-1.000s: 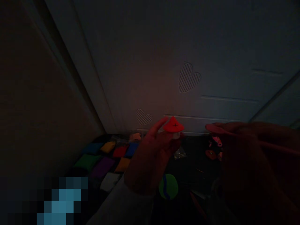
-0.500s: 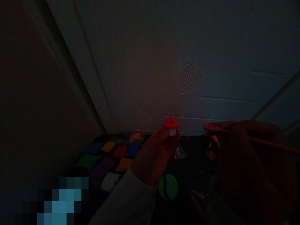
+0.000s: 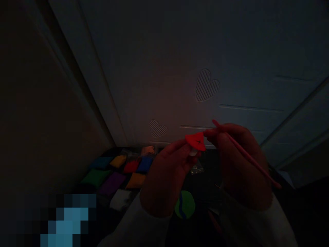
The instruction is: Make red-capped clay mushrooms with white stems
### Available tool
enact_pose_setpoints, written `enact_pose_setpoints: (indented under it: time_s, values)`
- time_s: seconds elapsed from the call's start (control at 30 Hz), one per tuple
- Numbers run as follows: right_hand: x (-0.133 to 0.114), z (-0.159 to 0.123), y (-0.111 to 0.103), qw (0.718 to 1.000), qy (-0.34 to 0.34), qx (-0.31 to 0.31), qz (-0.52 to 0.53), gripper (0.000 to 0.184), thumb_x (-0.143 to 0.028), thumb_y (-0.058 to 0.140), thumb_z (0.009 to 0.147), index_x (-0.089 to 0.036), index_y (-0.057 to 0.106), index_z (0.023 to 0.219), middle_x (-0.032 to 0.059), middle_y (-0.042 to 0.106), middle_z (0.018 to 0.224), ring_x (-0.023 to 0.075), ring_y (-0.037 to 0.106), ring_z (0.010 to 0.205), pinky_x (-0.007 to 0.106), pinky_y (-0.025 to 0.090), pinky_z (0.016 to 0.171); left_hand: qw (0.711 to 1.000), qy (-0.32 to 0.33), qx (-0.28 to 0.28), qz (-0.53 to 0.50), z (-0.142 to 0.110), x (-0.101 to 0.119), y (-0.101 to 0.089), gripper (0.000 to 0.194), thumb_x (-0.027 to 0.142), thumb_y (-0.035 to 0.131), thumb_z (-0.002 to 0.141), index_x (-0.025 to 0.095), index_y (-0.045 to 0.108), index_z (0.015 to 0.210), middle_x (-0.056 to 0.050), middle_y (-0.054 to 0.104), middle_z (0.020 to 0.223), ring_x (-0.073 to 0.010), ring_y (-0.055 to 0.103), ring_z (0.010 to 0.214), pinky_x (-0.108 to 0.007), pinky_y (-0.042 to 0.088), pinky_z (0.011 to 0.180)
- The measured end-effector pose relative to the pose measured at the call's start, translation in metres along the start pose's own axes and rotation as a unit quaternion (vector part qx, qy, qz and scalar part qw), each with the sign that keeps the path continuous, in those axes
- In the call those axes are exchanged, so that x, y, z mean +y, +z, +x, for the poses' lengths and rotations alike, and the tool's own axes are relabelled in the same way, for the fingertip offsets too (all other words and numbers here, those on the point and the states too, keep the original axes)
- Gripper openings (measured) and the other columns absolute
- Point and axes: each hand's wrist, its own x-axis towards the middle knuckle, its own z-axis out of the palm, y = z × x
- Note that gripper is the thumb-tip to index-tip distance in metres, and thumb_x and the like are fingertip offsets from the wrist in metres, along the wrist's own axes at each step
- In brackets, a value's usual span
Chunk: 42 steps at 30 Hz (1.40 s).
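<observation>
The scene is very dark. My left hand (image 3: 167,178) pinches a small clay mushroom (image 3: 195,142) by its white stem; its red cap carries a dark cross mark and tilts to the right. My right hand (image 3: 239,164) is closed round a thin pink modelling stick (image 3: 246,156), which slants from upper left to lower right. The fingertips of my right hand touch the right edge of the red cap. Both hands are raised in front of a pale door.
Several coloured clay packets (image 3: 120,169) lie on a dark surface at lower left. A green ball with a blue stripe (image 3: 185,204) sits below my hands. The pale door (image 3: 180,68) bears two striped heart reliefs (image 3: 207,85). A blurred patch covers the lower left corner.
My right hand with the stick has moved left up to the mushroom. The cap has tipped towards the right. My left hand has stayed about where it was.
</observation>
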Motion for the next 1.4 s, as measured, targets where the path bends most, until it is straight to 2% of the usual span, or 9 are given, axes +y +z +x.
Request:
enact_pose_setpoints:
  time_s: [0.17,0.3,0.43,0.6,0.77,0.97,1.1,1.23,1.4]
  values:
    - [-0.004,0.000,-0.001,0.998,0.026,-0.031,0.052,0.017,-0.022,0.069,0.076,-0.030,0.067,0.091,-0.0031,0.074,0.088,0.0135,0.070,0.081,0.023,0.059,0.067,0.999,0.026,0.015,0.036,-0.004,-0.002,0.003,0.013,0.022,0.070,0.074,0.019,0.072,0.086,-0.003,0.072,0.089,-0.0138,0.063,0.079,-0.024,0.048,0.071]
    - [-0.004,0.000,-0.001,0.996,0.035,-0.046,0.072,0.018,-0.021,0.070,0.076,-0.030,0.067,0.091,-0.0040,0.074,0.090,0.0129,0.070,0.082,0.022,0.060,0.069,0.997,0.019,0.023,0.066,-0.009,0.001,0.005,0.008,0.022,0.069,0.077,0.020,0.070,0.084,-0.002,0.072,0.086,-0.0138,0.064,0.082,-0.024,0.049,0.072]
    - [-0.004,0.001,-0.003,0.991,0.055,-0.079,0.094,0.019,-0.020,0.069,0.077,-0.029,0.066,0.094,-0.0040,0.073,0.090,0.0114,0.070,0.080,0.020,0.059,0.066,0.995,0.019,0.011,0.095,-0.011,0.004,0.008,0.011,0.024,0.066,0.079,0.020,0.070,0.089,-0.003,0.072,0.093,-0.0140,0.064,0.084,-0.022,0.048,0.071]
    - [-0.005,0.000,-0.007,0.987,0.040,-0.112,0.105,0.020,-0.016,0.067,0.079,-0.029,0.066,0.095,-0.0053,0.072,0.090,0.0081,0.068,0.077,0.015,0.057,0.065,0.996,0.001,0.014,0.091,-0.011,0.008,0.010,0.009,0.021,0.064,0.080,0.017,0.070,0.085,-0.004,0.072,0.087,-0.0136,0.064,0.075,-0.021,0.048,0.066]
    - [-0.005,0.001,-0.009,0.989,0.006,-0.129,0.067,0.022,-0.017,0.068,0.077,-0.032,0.067,0.094,-0.0046,0.073,0.090,0.0113,0.069,0.074,0.020,0.059,0.061,0.998,-0.004,0.009,0.064,-0.011,0.011,0.011,0.005,0.021,0.066,0.078,0.020,0.070,0.075,-0.001,0.070,0.074,-0.0115,0.062,0.064,-0.021,0.048,0.062]
    - [-0.008,0.002,-0.009,0.990,0.019,-0.122,0.068,0.025,-0.016,0.072,0.074,-0.032,0.067,0.093,-0.0060,0.073,0.091,0.0103,0.069,0.077,0.017,0.058,0.065,0.996,-0.006,0.002,0.094,-0.014,0.016,0.010,0.007,0.018,0.067,0.076,0.020,0.072,0.081,-0.002,0.072,0.078,-0.0121,0.064,0.069,-0.020,0.050,0.066]
    - [-0.008,0.002,-0.010,0.989,0.031,-0.113,0.086,0.023,-0.018,0.072,0.073,-0.031,0.067,0.091,-0.0060,0.073,0.089,0.0103,0.069,0.073,0.018,0.058,0.061,0.978,0.054,0.000,0.202,-0.025,0.016,0.007,0.029,0.020,0.078,0.066,0.028,0.071,0.094,0.002,0.074,0.085,-0.0147,0.067,0.079,-0.020,0.051,0.069]
    - [-0.008,0.003,-0.011,0.987,0.038,-0.121,0.101,0.023,-0.018,0.073,0.072,-0.031,0.067,0.090,-0.0062,0.073,0.088,0.0109,0.070,0.073,0.019,0.058,0.062,0.934,0.142,0.033,0.325,-0.033,0.015,0.008,0.025,0.028,0.076,0.070,0.033,0.071,0.093,0.004,0.074,0.093,-0.0151,0.068,0.084,-0.019,0.051,0.071]
    - [-0.007,0.004,-0.011,0.985,0.041,-0.136,0.103,0.024,-0.018,0.073,0.072,-0.031,0.067,0.091,-0.0055,0.074,0.087,0.0121,0.070,0.071,0.021,0.059,0.060,0.926,0.152,0.045,0.343,-0.033,0.014,0.011,0.024,0.030,0.075,0.070,0.032,0.070,0.093,0.004,0.074,0.093,-0.0161,0.069,0.083,-0.021,0.053,0.071]
